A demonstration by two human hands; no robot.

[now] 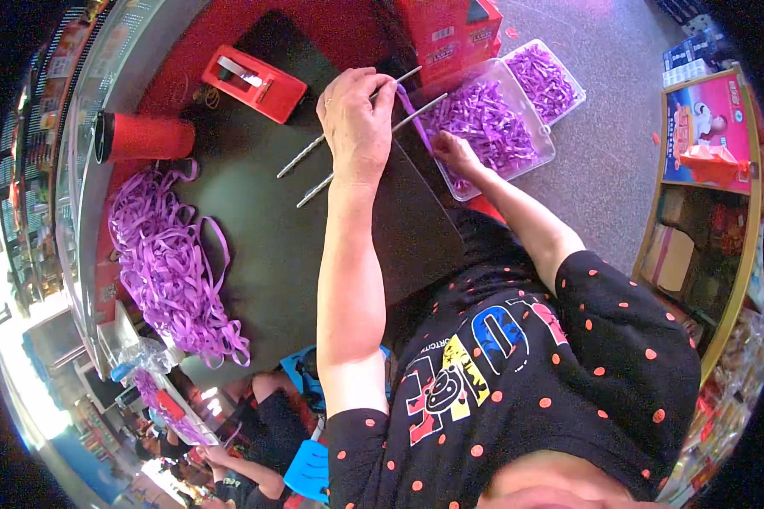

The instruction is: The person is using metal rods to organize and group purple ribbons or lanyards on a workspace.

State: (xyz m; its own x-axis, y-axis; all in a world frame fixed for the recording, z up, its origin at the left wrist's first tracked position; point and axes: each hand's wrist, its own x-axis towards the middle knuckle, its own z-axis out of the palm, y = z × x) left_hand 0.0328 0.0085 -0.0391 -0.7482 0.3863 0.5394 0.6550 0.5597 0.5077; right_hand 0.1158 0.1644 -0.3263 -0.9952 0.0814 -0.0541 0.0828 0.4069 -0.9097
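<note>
Over two thin metal rods (310, 198) that slant across the dark tabletop, my left hand (356, 123) is closed with its fingers bent downward. Thumb and fingertips meet at the upper rod; what they pinch is hidden. A purple ribbon (416, 119) stretches from beside my left thumb down to my right hand (454, 153), which is closed on it, slightly blurred. Behind my right hand stands a clear plastic box (547, 151) full of short purple ribbon pieces (497, 119). On the left of the table lies a big tangled heap of purple ribbon (165, 254).
A red device with a metal strip (255, 83) and a red tumbler with a dark lid (148, 137) are at the far left. Beyond the box is a second tray of purple pieces (547, 76), near red cartons (450, 38). Another person's hand (216, 455) shows lower left.
</note>
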